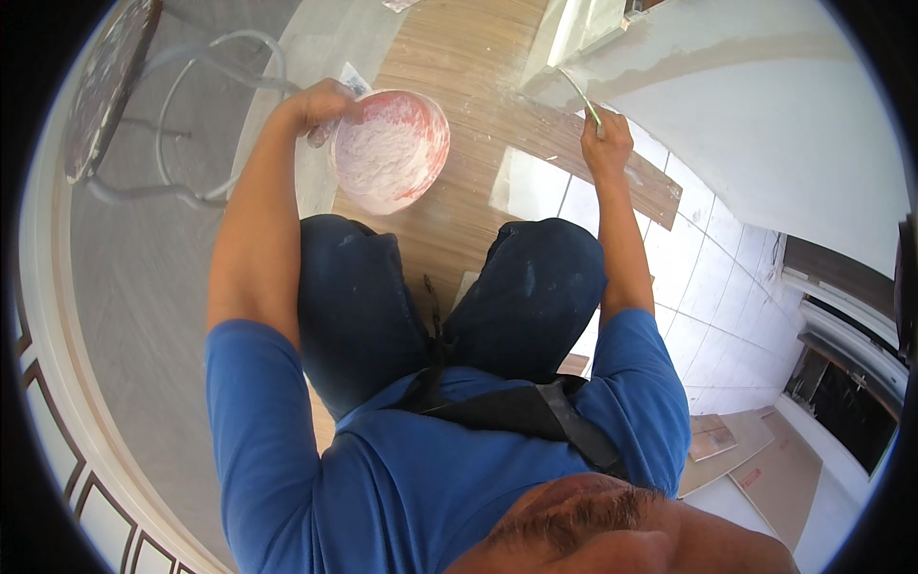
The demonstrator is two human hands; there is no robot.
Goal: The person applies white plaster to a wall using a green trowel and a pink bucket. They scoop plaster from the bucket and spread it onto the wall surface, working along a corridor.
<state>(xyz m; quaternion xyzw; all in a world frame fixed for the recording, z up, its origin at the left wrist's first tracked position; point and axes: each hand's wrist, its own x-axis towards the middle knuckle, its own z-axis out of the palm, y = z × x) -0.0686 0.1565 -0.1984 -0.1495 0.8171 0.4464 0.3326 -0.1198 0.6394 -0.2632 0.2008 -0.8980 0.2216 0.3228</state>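
Note:
My left hand [327, 107] is closed on the rim of a pinkish bucket [438, 143], tilted so that its mouth faces me. Thick whitish paste [382, 143] fills the inside, and red wall shows through along one side. A small pale flat piece [355, 80] shows just behind that hand; whether it is held too, I cannot tell. My right hand [607, 143] is shut on a thin, curved, pale green tool [583, 96], seen nearly edge-on. The tool's far end lies close to the lower edge of a white wall [765, 124] with a greyish smeared band.
Wood-look planks [459, 57] lie in front of my knees, beside white floor tiles [688, 258]. At the left stands a stool-like frame [191, 187] of grey tubes with a stained top. Flat brown boards [779, 469] rest at the lower right, below a dark opening [841, 383].

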